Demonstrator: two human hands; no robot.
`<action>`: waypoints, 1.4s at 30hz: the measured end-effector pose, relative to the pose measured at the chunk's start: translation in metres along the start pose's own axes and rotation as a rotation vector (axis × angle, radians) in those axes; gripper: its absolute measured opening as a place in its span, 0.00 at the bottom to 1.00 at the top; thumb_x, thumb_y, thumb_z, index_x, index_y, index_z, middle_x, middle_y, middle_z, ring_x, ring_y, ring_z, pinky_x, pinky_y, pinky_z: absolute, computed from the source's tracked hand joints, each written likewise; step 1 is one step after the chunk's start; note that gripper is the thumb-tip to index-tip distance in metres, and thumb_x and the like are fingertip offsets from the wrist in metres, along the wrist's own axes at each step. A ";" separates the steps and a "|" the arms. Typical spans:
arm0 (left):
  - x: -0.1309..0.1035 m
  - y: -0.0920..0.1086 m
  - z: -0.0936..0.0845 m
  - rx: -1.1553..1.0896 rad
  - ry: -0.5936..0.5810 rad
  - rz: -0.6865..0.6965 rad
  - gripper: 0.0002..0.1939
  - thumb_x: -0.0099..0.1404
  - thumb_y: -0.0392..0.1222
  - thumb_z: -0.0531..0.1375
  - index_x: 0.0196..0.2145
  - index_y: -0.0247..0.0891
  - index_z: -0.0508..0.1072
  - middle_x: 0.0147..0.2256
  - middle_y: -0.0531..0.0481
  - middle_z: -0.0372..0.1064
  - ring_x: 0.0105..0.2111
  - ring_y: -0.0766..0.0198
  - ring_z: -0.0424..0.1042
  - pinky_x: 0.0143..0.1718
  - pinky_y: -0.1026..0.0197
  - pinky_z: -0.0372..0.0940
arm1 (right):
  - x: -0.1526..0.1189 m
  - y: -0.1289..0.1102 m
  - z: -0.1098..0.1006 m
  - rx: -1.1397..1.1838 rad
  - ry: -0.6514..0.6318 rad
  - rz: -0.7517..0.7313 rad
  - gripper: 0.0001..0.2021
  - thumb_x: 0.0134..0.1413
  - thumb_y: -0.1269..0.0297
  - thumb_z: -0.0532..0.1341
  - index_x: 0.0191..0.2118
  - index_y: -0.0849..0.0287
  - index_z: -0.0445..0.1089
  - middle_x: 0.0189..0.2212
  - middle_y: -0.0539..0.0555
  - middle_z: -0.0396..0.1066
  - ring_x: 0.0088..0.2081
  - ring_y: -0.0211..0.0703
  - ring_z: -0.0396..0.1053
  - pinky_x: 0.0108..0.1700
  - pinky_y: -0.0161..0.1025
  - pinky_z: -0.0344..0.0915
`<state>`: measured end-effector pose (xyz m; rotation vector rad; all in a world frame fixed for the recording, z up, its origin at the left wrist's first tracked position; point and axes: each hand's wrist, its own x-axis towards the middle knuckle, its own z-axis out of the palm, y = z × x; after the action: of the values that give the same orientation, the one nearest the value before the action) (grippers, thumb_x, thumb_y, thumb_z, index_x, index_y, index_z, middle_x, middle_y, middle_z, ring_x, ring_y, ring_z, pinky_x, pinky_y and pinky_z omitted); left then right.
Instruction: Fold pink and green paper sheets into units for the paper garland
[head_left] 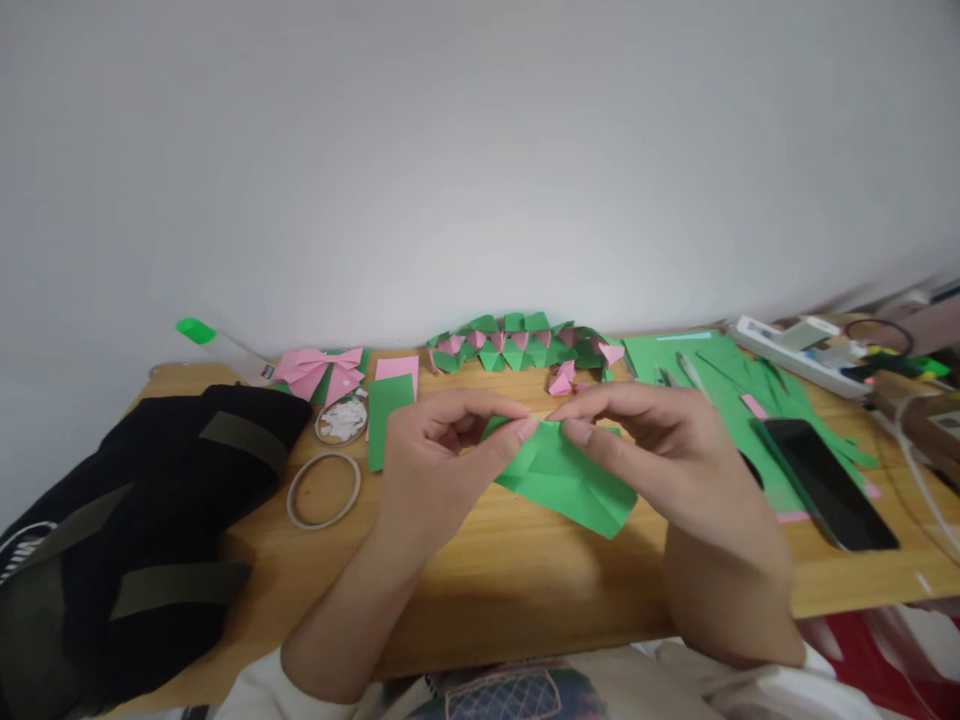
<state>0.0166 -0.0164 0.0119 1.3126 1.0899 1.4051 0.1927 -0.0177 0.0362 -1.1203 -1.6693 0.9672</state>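
Your left hand (435, 470) and right hand (679, 455) pinch the top edge of a creased green paper sheet (574, 480) between thumbs and fingertips, its loose corner slanting down at the frame's center. Beneath it, smooth wooden tabletop (540, 590) stretches toward the front edge, lower center. A pleated green-and-pink paper chain (517, 342) arcs at upper center. A round tape ring (322, 525) and soft black fabric (172, 495) border the left, a glossy phone (829, 485) the right.

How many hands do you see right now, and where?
2: the left hand and the right hand, close together, both holding the green paper at its far edge. Neither is hidden.
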 end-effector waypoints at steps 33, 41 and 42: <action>0.000 -0.001 0.001 -0.063 0.006 -0.043 0.04 0.52 0.33 0.70 0.27 0.39 0.80 0.24 0.55 0.76 0.23 0.72 0.71 0.23 0.72 0.65 | 0.001 0.002 0.002 -0.060 0.003 -0.063 0.05 0.53 0.70 0.64 0.29 0.55 0.77 0.25 0.48 0.78 0.27 0.36 0.73 0.29 0.33 0.69; -0.003 -0.002 0.000 0.009 0.013 -0.012 0.04 0.53 0.34 0.70 0.27 0.40 0.80 0.25 0.55 0.77 0.24 0.72 0.71 0.24 0.72 0.65 | 0.005 0.001 0.006 -0.070 -0.004 -0.120 0.07 0.53 0.73 0.63 0.26 0.58 0.74 0.21 0.45 0.74 0.24 0.31 0.69 0.26 0.28 0.65; -0.003 -0.002 0.001 0.013 0.014 -0.005 0.04 0.53 0.34 0.70 0.27 0.40 0.80 0.25 0.55 0.77 0.24 0.73 0.71 0.24 0.72 0.65 | 0.005 0.001 0.006 -0.079 -0.009 -0.130 0.07 0.54 0.73 0.63 0.27 0.58 0.73 0.21 0.45 0.74 0.24 0.31 0.68 0.26 0.28 0.65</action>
<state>0.0176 -0.0188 0.0096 1.3101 1.1122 1.4080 0.1859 -0.0129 0.0341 -1.0463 -1.7772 0.8318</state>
